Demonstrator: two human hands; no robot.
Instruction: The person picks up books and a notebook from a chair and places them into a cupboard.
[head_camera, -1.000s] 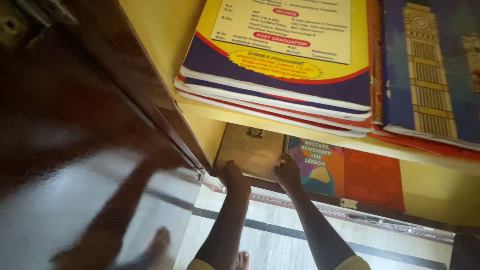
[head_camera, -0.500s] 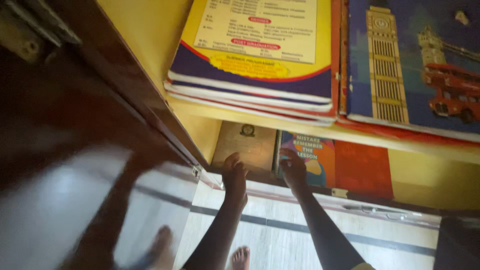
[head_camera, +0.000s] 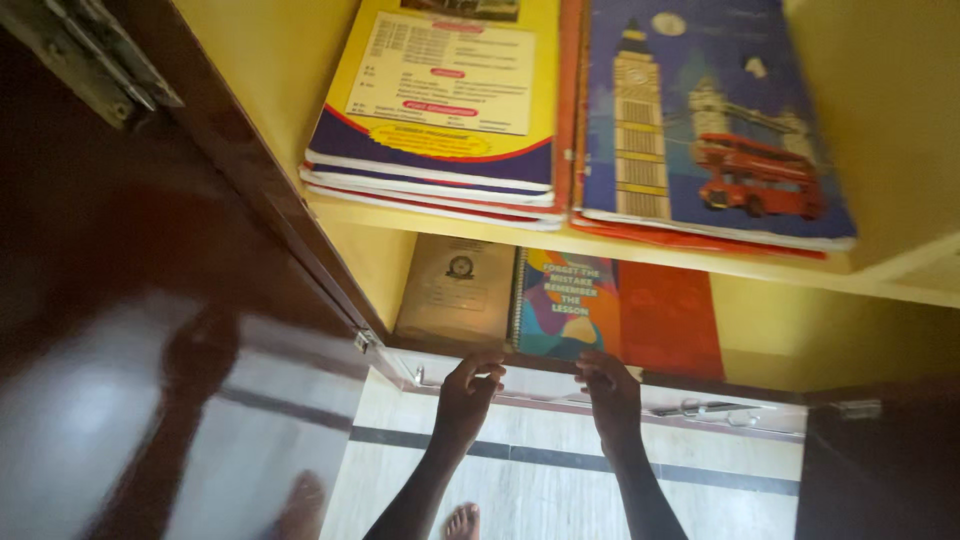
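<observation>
Left hand (head_camera: 465, 392) and right hand (head_camera: 608, 392) hovering at lower shelf edge (head_camera: 540, 368), fingers curled, gripping nothing, just below brown booklet (head_camera: 452, 288) and spiral notebook (head_camera: 566, 304).

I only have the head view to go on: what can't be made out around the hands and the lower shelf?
- Left hand and right hand: whether the fingers grip the lower shelf edge; too dark.
- Brown book: its far end, hidden by the upper shelf.
- Spiral notebook: top covered likewise.
- Cupboard door: motion-blurred.
</observation>
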